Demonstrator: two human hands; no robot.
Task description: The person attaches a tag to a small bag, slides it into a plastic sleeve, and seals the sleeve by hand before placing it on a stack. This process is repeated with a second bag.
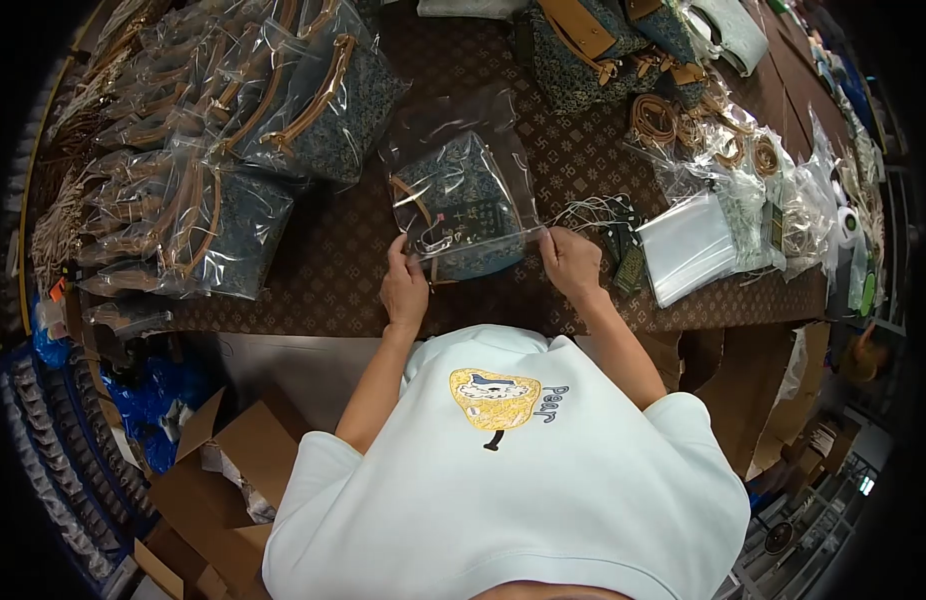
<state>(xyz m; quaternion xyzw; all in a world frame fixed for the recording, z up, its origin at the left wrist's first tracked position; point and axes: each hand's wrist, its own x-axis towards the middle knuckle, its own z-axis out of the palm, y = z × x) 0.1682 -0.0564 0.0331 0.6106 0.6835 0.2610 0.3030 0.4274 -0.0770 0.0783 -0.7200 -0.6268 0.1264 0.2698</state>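
Note:
A clear plastic bag is stretched between my two hands over the table's front half. My left hand pinches its near left corner, and my right hand grips the near right corner. Overlapping the plastic in this view is a small blue patterned handbag with tan trim. A dark tag with light lettering shows on its near side, and its rounded blue edge sticks out toward me. White tag strings lie just beyond my right hand.
Plastic-wrapped handbags crowd the left. A stack of clear bags, dark tags and coiled tan straps lie at right. More patterned handbags stand at the back. An opened cardboard box sits below the brown table.

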